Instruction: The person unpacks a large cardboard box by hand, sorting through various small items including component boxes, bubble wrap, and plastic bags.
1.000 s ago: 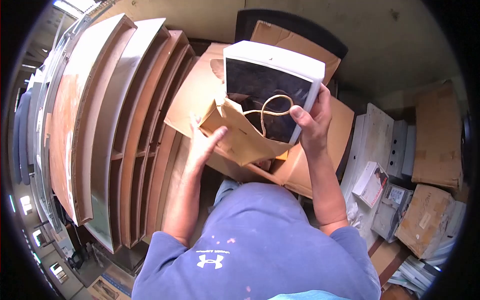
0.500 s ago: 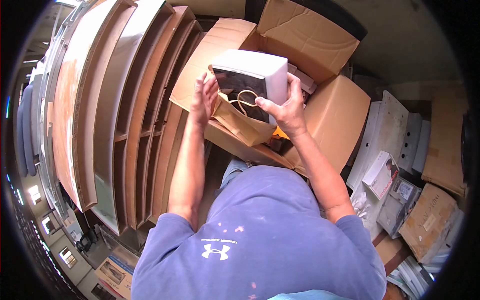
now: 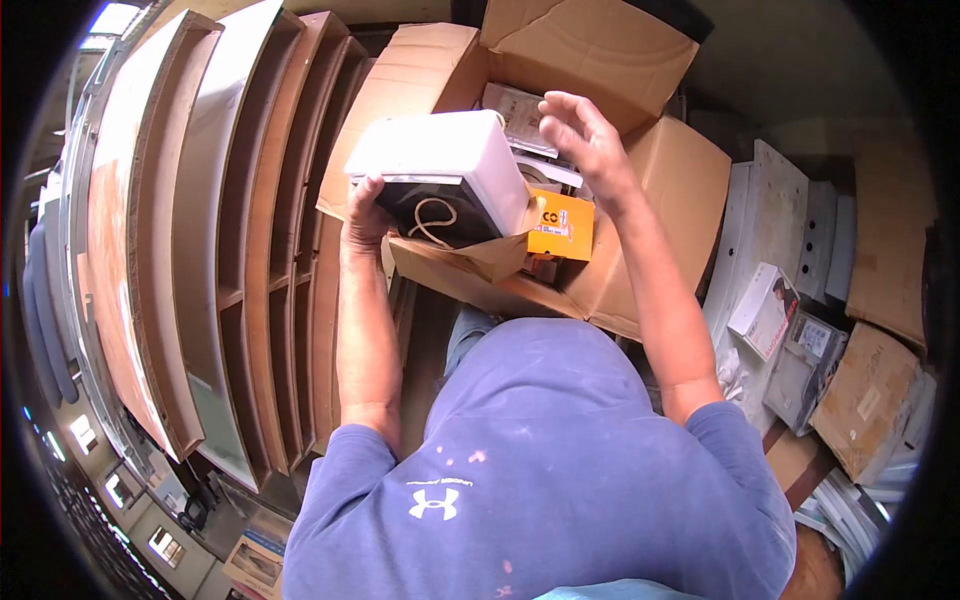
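Observation:
My left hand [image 3: 366, 214] grips the left end of a white box [image 3: 485, 155] with a dark front face, its thumb on the edge. The white box is tilted above an open cardboard carton [image 3: 650, 225]. A loop of pale cord [image 3: 435, 215] lies across the dark face, and a brown paper flap [image 3: 490, 258] hangs beneath it. To the right, my right hand [image 3: 597, 155] is raised over the carton with fingers apart, touching nothing. Below it, inside the carton, sit an orange box [image 3: 562, 225] and a flat grey-white packet [image 3: 520, 115].
Tall curved-looking wooden shelving [image 3: 215, 250] stands close on the left. On the right are white panels [image 3: 765, 215], a small white printed box [image 3: 765, 310], a grey device [image 3: 805, 370] and a worn brown carton [image 3: 865, 400].
The white box has moved left and turned, now in my left hand. My right hand has let go of it and lifted away, uncovering the orange box.

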{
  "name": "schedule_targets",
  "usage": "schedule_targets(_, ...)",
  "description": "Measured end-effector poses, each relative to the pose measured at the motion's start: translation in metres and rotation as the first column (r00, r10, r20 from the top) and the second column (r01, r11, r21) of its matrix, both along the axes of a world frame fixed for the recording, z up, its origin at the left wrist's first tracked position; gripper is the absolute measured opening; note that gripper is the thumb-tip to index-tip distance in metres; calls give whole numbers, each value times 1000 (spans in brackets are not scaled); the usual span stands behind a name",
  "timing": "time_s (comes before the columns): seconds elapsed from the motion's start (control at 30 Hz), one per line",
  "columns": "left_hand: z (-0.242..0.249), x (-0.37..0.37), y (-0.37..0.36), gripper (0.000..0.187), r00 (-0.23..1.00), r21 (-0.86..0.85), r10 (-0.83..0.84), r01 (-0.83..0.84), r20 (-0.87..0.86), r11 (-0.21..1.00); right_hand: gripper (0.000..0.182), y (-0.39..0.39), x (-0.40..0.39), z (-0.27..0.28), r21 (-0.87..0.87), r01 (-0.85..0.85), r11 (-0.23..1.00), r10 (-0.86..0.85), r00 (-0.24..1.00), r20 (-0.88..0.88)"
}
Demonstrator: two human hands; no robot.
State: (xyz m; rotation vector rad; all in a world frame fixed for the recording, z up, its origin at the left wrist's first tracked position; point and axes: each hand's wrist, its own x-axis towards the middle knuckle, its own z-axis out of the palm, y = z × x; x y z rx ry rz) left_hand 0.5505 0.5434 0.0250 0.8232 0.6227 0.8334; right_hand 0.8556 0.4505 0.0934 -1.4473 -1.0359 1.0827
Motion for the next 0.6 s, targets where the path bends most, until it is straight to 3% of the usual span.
schedule_targets(0.07, 0, -2, 2, 87, 1000, -22, -6, 6, -2, 1000, 57, 12, 1, -5, -121, -47, 992, 31, 990, -137)
schedule_targets(0.17, 14, 1, -2, 83, 995, 26, 5, -2, -96, 1000, 39, 24, -16, -15, -39, -210, 977, 193, 948, -254)
schedule_targets(0.27, 7, -3, -1, 88, 983, 54, 51, -42, -174, 998, 24, 34, -19, -17, -33, -225, 974, 206, 935, -288)
schedule_targets(0.33, 15, -1, -3, 90, 977, 119, 53, -29, -207, 992, 21, 31, -18, -7, -39, -180, 983, 165, 956, -242)
schedule_targets(0.4, 31, 4, 0, 92, 970, 178, 62, -20, -234, 984, 23, 29, -16, 7, -108, -191, 976, 186, 981, -48)
schedule_targets(0.47, 49, 7, 5, 98, 937, 407, 42, 110, -347, 907, 27, 33, -14, 15, -110, -158, 981, 150, 986, -75)
schedule_targets(0.6, 94, 25, 3, 112, 916, 479, 115, 92, -385, 873, 31, 41, -8, 35, -102, -133, 986, 137, 990, 32)
